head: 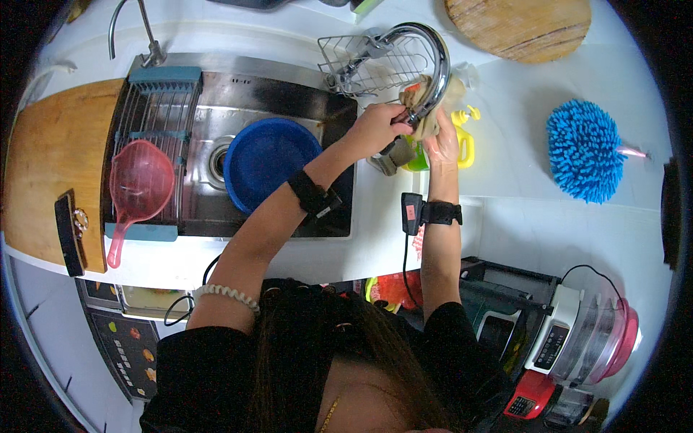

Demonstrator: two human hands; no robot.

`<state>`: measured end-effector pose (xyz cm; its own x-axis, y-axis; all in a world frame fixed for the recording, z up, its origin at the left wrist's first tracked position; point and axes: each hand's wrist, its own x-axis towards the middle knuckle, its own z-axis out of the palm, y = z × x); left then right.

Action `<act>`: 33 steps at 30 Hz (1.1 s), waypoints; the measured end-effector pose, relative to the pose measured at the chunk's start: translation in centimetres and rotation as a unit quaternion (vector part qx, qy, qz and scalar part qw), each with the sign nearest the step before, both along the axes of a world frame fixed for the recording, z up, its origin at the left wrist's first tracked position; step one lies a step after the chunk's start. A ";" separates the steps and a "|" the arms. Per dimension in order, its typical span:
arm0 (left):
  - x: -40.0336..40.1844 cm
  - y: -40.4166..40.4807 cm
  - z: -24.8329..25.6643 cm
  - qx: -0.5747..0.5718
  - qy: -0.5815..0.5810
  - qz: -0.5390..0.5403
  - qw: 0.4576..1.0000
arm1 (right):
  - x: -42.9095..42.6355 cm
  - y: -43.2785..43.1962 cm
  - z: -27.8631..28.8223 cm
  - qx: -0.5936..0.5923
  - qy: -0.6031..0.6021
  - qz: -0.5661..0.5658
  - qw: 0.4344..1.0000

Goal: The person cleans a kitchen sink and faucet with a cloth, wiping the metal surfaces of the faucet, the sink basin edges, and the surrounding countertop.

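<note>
My left hand (379, 130) reaches across the sink and has its fingers closed around the end of the curved chrome faucet (441, 59). Just right of it, my right hand (443, 142) is raised with the palm partly showing, against a beige cloth (429, 125) behind the spout. Whether its fingers grip the cloth is hidden. Behind this hand stands a yellow pump bottle (465, 147) with a green label. A grey-brown brush-like item (398, 156) lies under my left hand. In the stainless steel sink (260, 89) sits a blue plastic basin (270, 162).
A wire basket (346, 51) stands behind the faucet. Over the sink's left side, a drain rack (157, 111) carries a pink ladle (142, 178). A wooden board (59, 157) holds a dark phone-like object (69, 235). At right are a blue chenille duster (584, 151) and a round wooden board (522, 24).
</note>
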<state>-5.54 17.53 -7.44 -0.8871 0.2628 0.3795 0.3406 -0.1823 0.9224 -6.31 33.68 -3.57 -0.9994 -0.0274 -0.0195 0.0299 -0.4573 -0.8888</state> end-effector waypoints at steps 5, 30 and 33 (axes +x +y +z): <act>0.0 -0.2 0.3 -0.072 -0.025 -0.028 0.997 | 2.2 -0.1 1.2 0.011 -0.022 -0.130 0.991; 0.7 -0.5 0.4 -0.035 0.007 0.030 0.999 | 0.0 -7.6 5.1 0.651 0.224 -0.319 0.651; 0.6 -0.3 0.2 -0.040 0.017 0.034 0.998 | -0.9 -6.4 4.7 0.607 0.207 -0.327 0.694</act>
<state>-4.98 17.22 -7.26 -0.8911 0.2323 0.3899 0.3811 -0.0838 0.9207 -7.21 27.23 1.14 -0.7166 0.2201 0.6619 -0.2051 0.8405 -0.5016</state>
